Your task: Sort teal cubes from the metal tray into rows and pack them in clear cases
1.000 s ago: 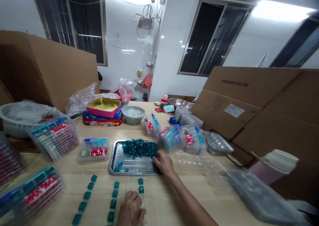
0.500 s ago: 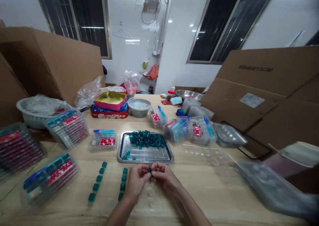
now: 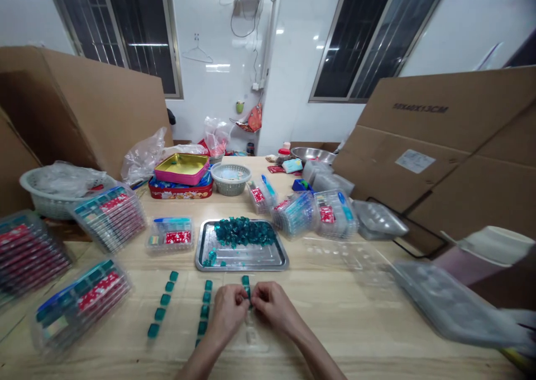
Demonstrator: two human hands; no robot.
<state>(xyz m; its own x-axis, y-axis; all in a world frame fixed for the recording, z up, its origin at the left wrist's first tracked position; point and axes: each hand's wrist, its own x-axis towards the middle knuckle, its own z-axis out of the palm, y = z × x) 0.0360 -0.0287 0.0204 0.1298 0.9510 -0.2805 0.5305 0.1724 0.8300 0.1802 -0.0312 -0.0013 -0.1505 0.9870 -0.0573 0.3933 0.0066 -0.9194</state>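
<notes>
Left hand point(image 3: 228, 307) and right hand point(image 3: 271, 306) near the bottom centre, facing each other, fingers bent, thumbs and fingertips drawn in almost to meeting. Something small and dark shows between the tips; whether either hand grips it or merely presses on it, cannot tell. Short row of teal pieces point(image 3: 245, 280) directly beyond the fingertips: top piece in plain sight above the gap between the hands, next one down partly covered by the left fingers. Clear plastic tray point(image 3: 251, 336) below the hands, extending toward the wearer between the two wrists, its outline faint against the wood.

Second teal row point(image 3: 204, 311) just beside the left hand, on its outer side; lowest piece partly behind the forearm. Third teal row point(image 3: 165, 299), five pieces, farther left, slanting, well apart from the hand.

Metal tray point(image 3: 251, 261) beyond both hands, near but not touched. Heap of teal pieces point(image 3: 245, 232) along its far side; a few smaller bits at its near left corner. Packed clear case point(image 3: 170, 237) left of that tray, red dotted insert and blue pen inside. Wooden tabletop point(image 3: 352, 318) under everything.
</notes>
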